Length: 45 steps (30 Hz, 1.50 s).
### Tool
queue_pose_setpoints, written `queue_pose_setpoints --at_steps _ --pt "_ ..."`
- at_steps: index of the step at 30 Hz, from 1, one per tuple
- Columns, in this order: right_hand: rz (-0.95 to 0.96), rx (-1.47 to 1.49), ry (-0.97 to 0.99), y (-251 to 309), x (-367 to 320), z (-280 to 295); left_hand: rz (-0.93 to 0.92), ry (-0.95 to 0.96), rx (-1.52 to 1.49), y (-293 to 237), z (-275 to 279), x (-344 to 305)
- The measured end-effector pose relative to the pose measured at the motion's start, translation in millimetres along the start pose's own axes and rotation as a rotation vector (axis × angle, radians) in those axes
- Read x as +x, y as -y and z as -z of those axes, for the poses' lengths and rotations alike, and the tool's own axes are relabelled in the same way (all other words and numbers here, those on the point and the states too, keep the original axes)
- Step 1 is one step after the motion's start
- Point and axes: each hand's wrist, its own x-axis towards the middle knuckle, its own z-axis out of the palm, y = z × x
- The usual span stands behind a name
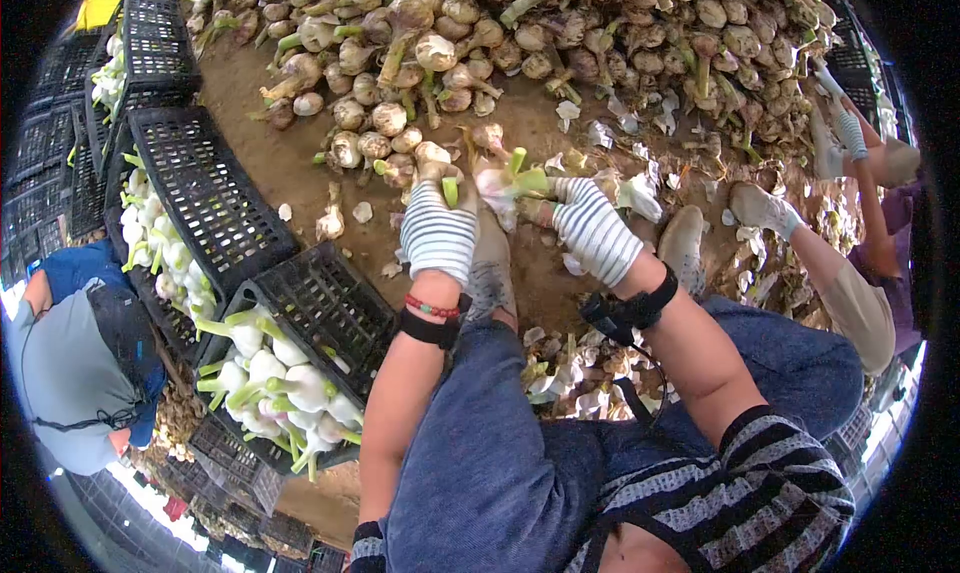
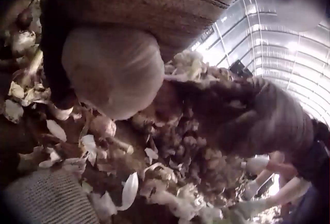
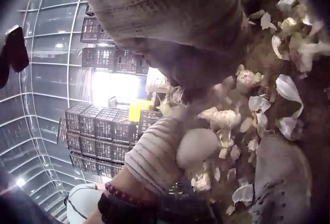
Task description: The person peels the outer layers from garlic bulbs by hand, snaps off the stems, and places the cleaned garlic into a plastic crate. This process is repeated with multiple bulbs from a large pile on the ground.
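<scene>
Garlic bulb (image 2: 113, 72), just one, is grasped by the left hand (image 1: 440, 228); whether the right hand (image 1: 600, 231), nearby, grips anything, I cannot tell. Leftward, three black crates (image 1: 322, 318) hold white bulbs (image 1: 265, 366), overlapping beyond counting.

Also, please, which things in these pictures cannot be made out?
- Anything inside the right hand: its fingers hide it in the head view; shadow and blur in the right wrist view.
- Garlic bulb, palm side: the left hand's glove covers it, left wrist view.
- Deeper garlic in the near crate: top bulbs hide it, head view.
- Far-right person: cut off by the edge, head view.
</scene>
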Motion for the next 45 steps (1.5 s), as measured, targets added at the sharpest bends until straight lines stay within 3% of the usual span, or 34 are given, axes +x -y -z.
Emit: queue_pose_setpoints --at_steps 2,4,6,8,9,10,12,14,15,16,17,18,19,20,22,25,26,27,28,30,32,34,38,40,41,45 --pt "-0.021 -0.097 -0.048 0.8 -0.2 3.3 -0.043 -0.038 -0.051 3.0 -1.3 -10.7" --pt "0.269 -0.259 -0.170 -13.8 8.9 3.5 -0.082 -0.070 -0.108 -2.6 -3.0 -17.2" --pt "0.333 -0.264 -0.163 -15.7 9.3 -1.3 -0.155 -0.018 -0.325 -5.0 -0.6 -20.7" --pt "0.373 -0.446 -0.152 -5.2 2.3 -7.6 -0.175 0.023 -0.313 -7.0 -0.4 -16.5" --pt "0.571 -0.523 -0.174 -2.8 1.0 -10.3 -0.133 -0.003 -0.373 -9.7 -0.3 -16.0" --pt "0.572 -0.524 -0.175 -3.3 1.3 -10.0 -0.090 -0.028 -0.434 -11.6 -0.7 -15.5" --pt "0.719 -0.821 -0.141 -8.7 2.0 -9.0 -0.054 -0.033 -0.400 -8.4 1.5 -13.4" --pt "0.746 -0.862 -0.129 -15.2 0.0 -5.5 -0.131 0.023 -0.048 -7.9 8.3 -14.9" --pt "0.768 -0.916 -0.191 -13.2 -5.4 -7.5 -0.262 0.004 0.123 -21.6 21.9 -19.5" --pt "0.789 -0.971 -0.254 -9.6 -9.2 -8.6 -0.260 0.001 0.124 -15.7 18.8 -19.4" --pt "0.656 -1.034 -0.174 -4.4 -11.1 -10.0 -0.347 -0.061 0.196 -5.1 11.9 -19.5" --pt "0.656 -1.034 -0.175 -4.0 -11.4 -12.9 -0.434 -0.123 0.268 -3.8 9.7 -18.8" --pt "0.697 -1.030 -0.179 -4.1 -12.8 -15.4 -0.398 -0.104 0.000 -3.5 6.2 -15.5" --pt "0.738 -1.025 -0.187 -4.6 -13.9 -15.8 -0.401 -0.102 -0.001 -2.3 5.2 -16.9" --pt "0.758 -0.945 -0.179 -4.7 -12.9 -6.2 0.170 0.093 -0.963 -6.9 10.5 -22.1" --pt "0.605 -0.570 -0.119 4.2 -21.3 17.6 0.317 0.062 -1.166 -10.0 21.5 -23.3" --pt "0.289 -0.344 -0.140 2.9 -24.6 29.6 0.384 0.047 -1.294 -11.9 25.7 -22.5" --pt "0.338 -0.448 -0.167 -2.8 -22.3 51.3 0.377 0.042 -1.327 -11.0 30.5 -18.0" --pt "0.315 -0.065 -0.174 -25.7 -11.4 69.9 0.293 0.020 -1.350 -13.8 35.0 -18.8" --pt "0.495 -0.767 -0.206 -31.6 1.8 94.8 0.158 0.056 -1.177 -6.8 37.0 -23.2" --pt "0.217 -1.321 -0.353 -34.4 1.1 85.2 -0.001 0.068 -0.978 -0.3 31.6 -22.8" --pt "0.177 -1.317 -0.348 -16.6 -1.0 65.1 0.018 0.079 -0.954 -15.2 35.6 -28.4" --pt "0.691 -0.951 -0.325 26.3 -7.1 9.7 -0.086 0.064 -0.777 -17.5 32.8 -28.3" --pt "0.752 -0.944 -0.247 42.8 -6.5 -10.3 -0.193 0.053 -0.602 -12.2 27.0 -27.5" --pt "0.841 -1.009 -0.297 39.2 0.0 -15.5 -0.316 -0.002 -0.498 -10.2 23.0 -25.6" --pt "0.774 -1.129 -0.343 40.8 6.6 -14.0 -0.355 0.022 -0.493 -19.7 34.3 -29.0"
